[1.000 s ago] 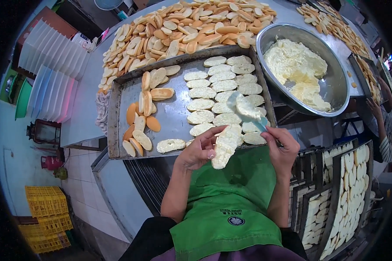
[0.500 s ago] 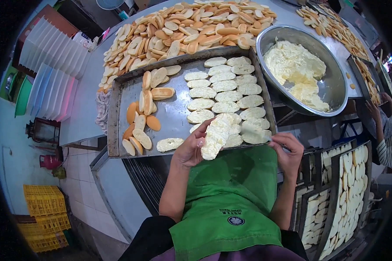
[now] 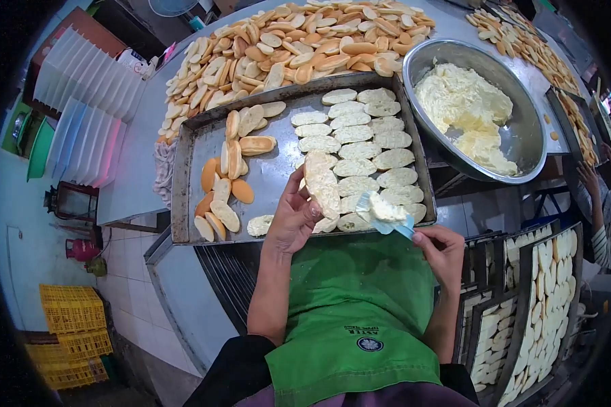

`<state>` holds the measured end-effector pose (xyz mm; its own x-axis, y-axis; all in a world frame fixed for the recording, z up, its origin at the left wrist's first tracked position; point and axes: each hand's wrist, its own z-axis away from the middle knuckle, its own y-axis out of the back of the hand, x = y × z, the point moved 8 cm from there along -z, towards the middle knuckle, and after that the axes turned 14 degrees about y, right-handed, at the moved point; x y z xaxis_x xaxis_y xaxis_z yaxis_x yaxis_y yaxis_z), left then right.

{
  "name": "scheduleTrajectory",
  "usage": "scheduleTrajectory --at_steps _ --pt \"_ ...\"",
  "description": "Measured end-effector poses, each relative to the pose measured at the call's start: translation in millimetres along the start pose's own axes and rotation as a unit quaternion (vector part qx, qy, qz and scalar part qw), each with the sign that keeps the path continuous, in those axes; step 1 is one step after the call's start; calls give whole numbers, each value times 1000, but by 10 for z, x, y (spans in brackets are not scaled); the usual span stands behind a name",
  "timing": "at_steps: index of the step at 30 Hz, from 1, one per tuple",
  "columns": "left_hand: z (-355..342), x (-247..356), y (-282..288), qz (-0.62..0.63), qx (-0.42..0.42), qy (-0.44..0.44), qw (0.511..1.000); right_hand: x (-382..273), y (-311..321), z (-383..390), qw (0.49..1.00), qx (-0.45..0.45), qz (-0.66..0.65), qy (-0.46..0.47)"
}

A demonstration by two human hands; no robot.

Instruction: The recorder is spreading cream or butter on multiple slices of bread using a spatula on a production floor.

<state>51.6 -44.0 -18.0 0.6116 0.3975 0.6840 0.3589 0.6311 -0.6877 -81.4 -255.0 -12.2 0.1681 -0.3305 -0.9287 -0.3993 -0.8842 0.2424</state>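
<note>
My left hand (image 3: 290,222) grips an oval bread slice (image 3: 322,186), spread with pale cream, above the near side of a metal baking tray (image 3: 178,183). In my right hand (image 3: 442,252), a light blue plastic spatula (image 3: 402,226) carries a lump of cream (image 3: 385,210). Its blade hangs apart from the slice, over the tray's near right corner. Rows of coated slices (image 3: 356,150) fill the tray's right half, partly hidden by my left hand. Plain bread halves (image 3: 225,216) lie loosely at its left. A steel bowl (image 3: 414,112) of cream (image 3: 465,102) stands beyond the tray on the right.
A big heap of bread halves (image 3: 285,51) covers the table behind the tray. Loaded trays (image 3: 543,305) stand tilted at the lower right. Another person's hand (image 3: 588,180) shows at the right edge. White plastic trays (image 3: 88,136) and yellow crates (image 3: 71,308) are at left.
The spatula has turned and now shows a lump of cream on its blade. My left hand has tilted the slice more upright and moved it slightly left and away from me.
</note>
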Motion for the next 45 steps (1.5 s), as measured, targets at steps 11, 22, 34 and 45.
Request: scheduleTrajectory --at_steps 11,22,34,45 --pt "76 -476 -190 33 -111 180 977 -162 20 -348 977 170 88 98" --pt "-1023 920 811 -259 184 59 946 235 318 -89 968 244 -58 -14" --pt "-1970 1263 1434 -455 250 152 841 278 367 -87 966 254 -27 -31" --pt "-2036 1386 1698 -627 234 -30 743 202 268 -169 973 228 -19 -35"
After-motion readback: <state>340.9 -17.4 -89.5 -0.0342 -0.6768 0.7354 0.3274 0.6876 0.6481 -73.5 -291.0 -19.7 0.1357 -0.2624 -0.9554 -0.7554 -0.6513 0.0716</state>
